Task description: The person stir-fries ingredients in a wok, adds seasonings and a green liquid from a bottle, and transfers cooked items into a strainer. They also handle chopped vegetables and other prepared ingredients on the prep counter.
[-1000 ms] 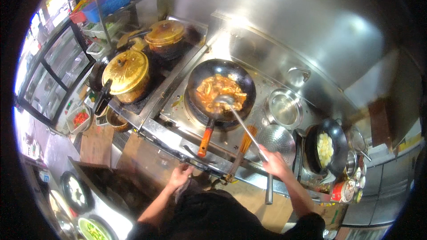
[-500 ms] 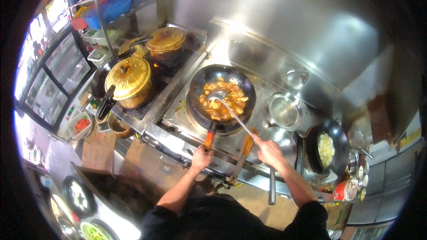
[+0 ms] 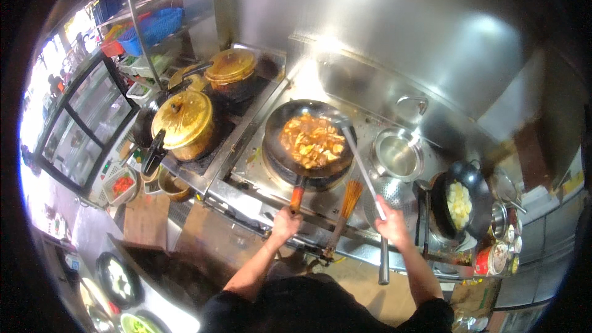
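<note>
A black wok (image 3: pixel 274 124) sits on the burner before me, with chopped food in brown sauce (image 3: pixel 312 140) in its bowl. My left hand (image 3: pixel 286 224) is wrapped round the wok's orange-brown handle (image 3: pixel 297 197). In my right hand (image 3: pixel 392 222) is the long shaft of a metal ladle (image 3: pixel 364 172). The ladle's head, smeared by motion, is over the wok's right rim, off the food. Between my hands a bamboo wok brush (image 3: pixel 350 200) lies at the stove's front. A perforated strainer (image 3: pixel 404 196) rests beside my right hand, partly hidden by it.
Lidded pressure cookers (image 3: pixel 182 120) stand on the left burners. At right are a steel pot (image 3: pixel 398 155) and a second wok (image 3: pixel 441 206) holding pale yellow chunks (image 3: pixel 459 205). Seasoning tins (image 3: pixel 491 260) crowd the right edge. A tap (image 3: pixel 412 106) juts from the back. Bowls (image 3: pixel 102 277) are at lower left.
The ladle has lifted out of the food and swung right to the wok's rim. My right hand has moved right and slightly nearer to me. My left hand stays on the wok handle.
</note>
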The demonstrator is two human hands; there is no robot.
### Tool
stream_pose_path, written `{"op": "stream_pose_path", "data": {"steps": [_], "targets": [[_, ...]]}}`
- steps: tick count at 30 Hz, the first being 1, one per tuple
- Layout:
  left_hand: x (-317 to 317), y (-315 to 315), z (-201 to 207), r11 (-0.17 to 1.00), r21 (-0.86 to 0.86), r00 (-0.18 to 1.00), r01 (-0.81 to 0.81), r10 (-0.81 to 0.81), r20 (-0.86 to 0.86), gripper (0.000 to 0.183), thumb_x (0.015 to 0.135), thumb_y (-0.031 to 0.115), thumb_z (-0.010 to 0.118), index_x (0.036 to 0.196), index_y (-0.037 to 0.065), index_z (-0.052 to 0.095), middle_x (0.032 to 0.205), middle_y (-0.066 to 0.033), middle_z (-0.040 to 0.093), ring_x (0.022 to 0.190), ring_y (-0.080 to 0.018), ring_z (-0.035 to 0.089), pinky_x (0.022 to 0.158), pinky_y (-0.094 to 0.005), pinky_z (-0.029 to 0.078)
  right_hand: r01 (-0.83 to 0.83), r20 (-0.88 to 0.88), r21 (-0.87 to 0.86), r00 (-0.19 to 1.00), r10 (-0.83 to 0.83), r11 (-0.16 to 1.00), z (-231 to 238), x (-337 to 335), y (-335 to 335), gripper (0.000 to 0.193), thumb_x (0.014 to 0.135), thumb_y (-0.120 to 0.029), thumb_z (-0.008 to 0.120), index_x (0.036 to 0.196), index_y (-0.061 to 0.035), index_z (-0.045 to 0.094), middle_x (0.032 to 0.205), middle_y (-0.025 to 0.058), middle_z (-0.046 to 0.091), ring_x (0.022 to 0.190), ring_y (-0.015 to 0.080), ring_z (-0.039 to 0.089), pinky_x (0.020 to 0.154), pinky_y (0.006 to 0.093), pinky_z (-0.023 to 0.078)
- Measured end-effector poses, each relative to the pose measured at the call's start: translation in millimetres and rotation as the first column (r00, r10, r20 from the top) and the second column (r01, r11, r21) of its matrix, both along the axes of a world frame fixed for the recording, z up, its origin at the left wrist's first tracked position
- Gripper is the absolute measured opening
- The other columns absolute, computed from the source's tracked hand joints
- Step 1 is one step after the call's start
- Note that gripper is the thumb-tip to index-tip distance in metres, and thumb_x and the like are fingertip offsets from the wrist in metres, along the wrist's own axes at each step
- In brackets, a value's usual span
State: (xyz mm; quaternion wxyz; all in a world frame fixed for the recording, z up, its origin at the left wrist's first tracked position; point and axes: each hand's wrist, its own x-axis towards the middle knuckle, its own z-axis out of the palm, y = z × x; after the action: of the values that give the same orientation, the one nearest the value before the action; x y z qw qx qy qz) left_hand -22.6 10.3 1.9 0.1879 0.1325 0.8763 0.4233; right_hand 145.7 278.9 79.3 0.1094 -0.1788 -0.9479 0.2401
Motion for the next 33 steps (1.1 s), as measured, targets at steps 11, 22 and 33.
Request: {"op": "stream_pose_path", "data": {"steps": [11,22,33], "targets": [[3.5,-3.7,5.8,0.997,-0.064,0.994,-0.041,0.047,0.094,0.037,0.073,0.029,0.061,0.093,-0.002,0.062,0.083,-0.0248,0.063,0.082,-0.0377,0.062,0.074,-0.0434,0.05,0.49,0.219,-0.612,0.859,-0.462,0.621,-44.5,15.8,111.4,0.032,0.074,0.002,0.051,0.105,-0.0013,0.054,0.067,0.008,0.055,0.037,0.0163,0.048,0.033,0.0308,0.038],[51.6,-83.9,-38.2,0.89,-0.107,0.853,0.442,-0.38,0.359,0.05,0.079,0.049,0.061,0.108,0.009,0.062,0.096,-0.0126,0.066,0.089,-0.0247,0.063,0.079,-0.0355,0.049,-0.415,-0.104,-0.554,0.895,-0.434,-0.722,-9.3,74.8,112.7,0.015,0.088,-0.011,0.042,0.076,-0.004,0.047,0.071,0.0013,0.044,0.051,0.0103,0.039,0.046,0.0257,0.034],[86.2,-108.4,-19.7,0.568,0.113,0.432,0.815,-0.726,0.535,0.045,0.094,0.04,0.042,0.124,0.01,0.054,0.12,-0.0154,0.057,0.112,-0.0272,0.053,0.096,-0.0337,0.04,-0.07,0.113,-0.662,0.975,-0.192,-0.747,60.3,29.5,65.3,0.008,0.088,-0.01,0.046,0.084,-0.0029,0.048,0.055,-0.0038,0.038,0.037,0.0045,0.032,0.031,0.0191,0.025]]}}
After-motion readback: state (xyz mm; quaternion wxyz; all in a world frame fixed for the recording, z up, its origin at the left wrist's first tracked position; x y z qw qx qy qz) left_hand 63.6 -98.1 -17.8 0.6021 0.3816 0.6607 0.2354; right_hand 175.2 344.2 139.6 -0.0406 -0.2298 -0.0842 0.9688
